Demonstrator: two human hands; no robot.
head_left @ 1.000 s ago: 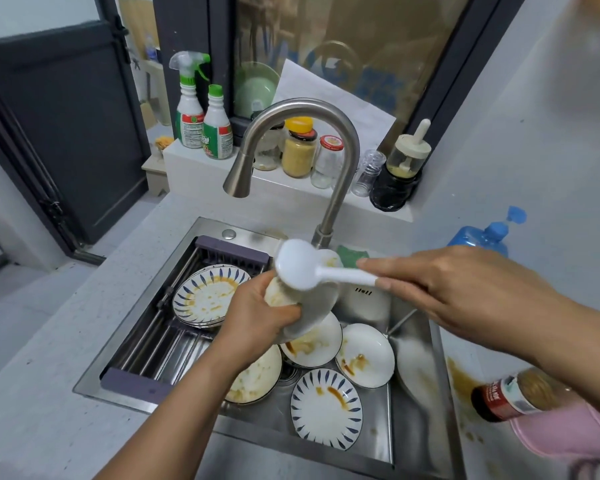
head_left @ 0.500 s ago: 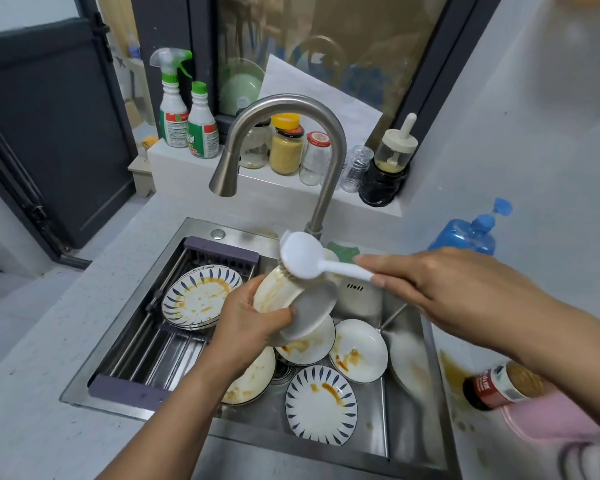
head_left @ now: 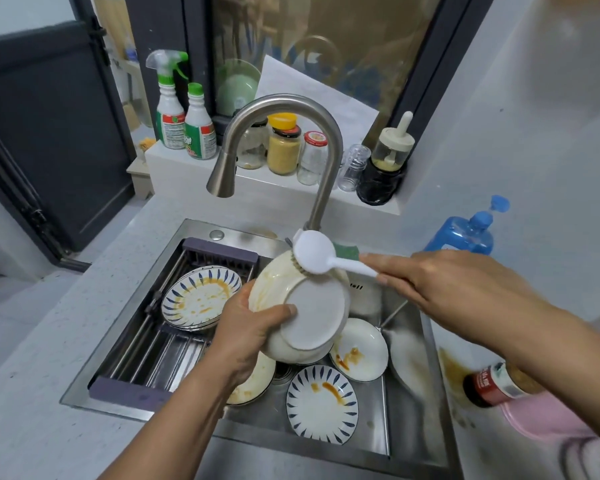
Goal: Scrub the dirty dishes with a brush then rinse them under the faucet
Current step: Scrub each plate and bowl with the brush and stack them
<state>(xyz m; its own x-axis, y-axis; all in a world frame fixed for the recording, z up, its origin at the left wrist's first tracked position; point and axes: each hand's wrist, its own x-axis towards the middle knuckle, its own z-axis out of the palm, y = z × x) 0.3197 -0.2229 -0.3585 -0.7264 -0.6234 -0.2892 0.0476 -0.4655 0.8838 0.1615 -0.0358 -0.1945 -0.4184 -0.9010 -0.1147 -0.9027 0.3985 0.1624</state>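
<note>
Left hand [head_left: 246,336]: grips the white plate [head_left: 300,306] at its lower-left edge, thumb across the underside, the fingers curled behind.
White plate: held up on edge over the sink [head_left: 243,230], underside toward the camera, yellowish smears along its upper-left rim.
Right hand [head_left: 458,289]: closed round the handle of the brush [head_left: 314,251], fingertips pinching it near the head.
Brush: white with a round head, bristles pressed down on the top rim of the held plate.
Faucet [head_left: 281,105]: curved steel neck rising behind the brush, its spout hanging over the back left of the sink.
Sink rack [head_left: 174,355]: spans the left half and carries a blue-patterned plate [head_left: 201,299] with orange sauce marks.
Sink floor: 1 patterned plate [head_left: 321,403] and 1 plain stained plate [head_left: 359,348] lie flat; another dirty plate [head_left: 253,382] is partly hidden under the left wrist.
Behind the brush head: a green object [head_left: 345,252], probably a sponge.
Ledge: 2 green-capped cleaner bottles [head_left: 184,119] and several jars [head_left: 284,147].
Bench, right: a blue bottle [head_left: 465,233] stands near the wall; a red-labelled bottle [head_left: 499,382] lies on its side beside brown stains.
</note>
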